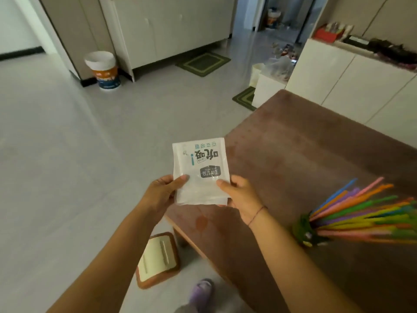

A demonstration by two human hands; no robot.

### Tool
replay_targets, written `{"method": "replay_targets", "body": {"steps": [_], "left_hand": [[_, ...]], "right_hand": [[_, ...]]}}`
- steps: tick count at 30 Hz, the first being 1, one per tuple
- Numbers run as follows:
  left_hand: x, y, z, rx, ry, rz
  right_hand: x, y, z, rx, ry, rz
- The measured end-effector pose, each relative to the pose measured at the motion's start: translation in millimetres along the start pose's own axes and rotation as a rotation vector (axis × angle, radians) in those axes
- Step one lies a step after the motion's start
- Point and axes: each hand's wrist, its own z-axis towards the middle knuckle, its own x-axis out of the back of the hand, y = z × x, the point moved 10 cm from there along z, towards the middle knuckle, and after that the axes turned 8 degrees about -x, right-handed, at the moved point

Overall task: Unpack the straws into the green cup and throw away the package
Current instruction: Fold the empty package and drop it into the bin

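A flat white and clear plastic package [200,170] with printed writing is held up over the table's left corner. My left hand [163,190] grips its lower left edge, thumb on the front. My right hand [237,195] grips its lower right edge. The package looks flat and I see no straws in it. At the right, a green cup [304,231] stands on the brown table [293,143], packed with several coloured straws [361,211] that fan out to the right.
A white bucket with an orange and blue label [103,70] stands on the grey floor at the far left by a cabinet. A wooden stool [158,259] sits beside the table's near corner. White cabinets line the right wall. Green mats lie on the floor.
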Motion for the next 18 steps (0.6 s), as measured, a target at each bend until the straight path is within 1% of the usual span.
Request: {"method": "replay_targets", "body": {"steps": [6, 11, 15, 18], "left_hand": [[82.8, -56.4, -53.0, 0.046, 0.204, -0.006], [154.9, -103.8, -81.9, 0.089, 0.366, 0.02], [209.7, -146.5, -92.7, 0.151, 0.488, 0.026], [244.4, -188.7, -91.4, 0.208, 0.534, 0.046]], "right_hand": [[-64.9, 54.8, -7.7, 0.037, -0.047, -0.168], [-115.3, 103.5, -14.4, 0.093, -0.047, -0.309], [-148.3, 153.6, -8.3, 0.086, -0.055, -0.462], [-164.9, 206.8, 5.8, 0.037, -0.033, -0.602]]}}
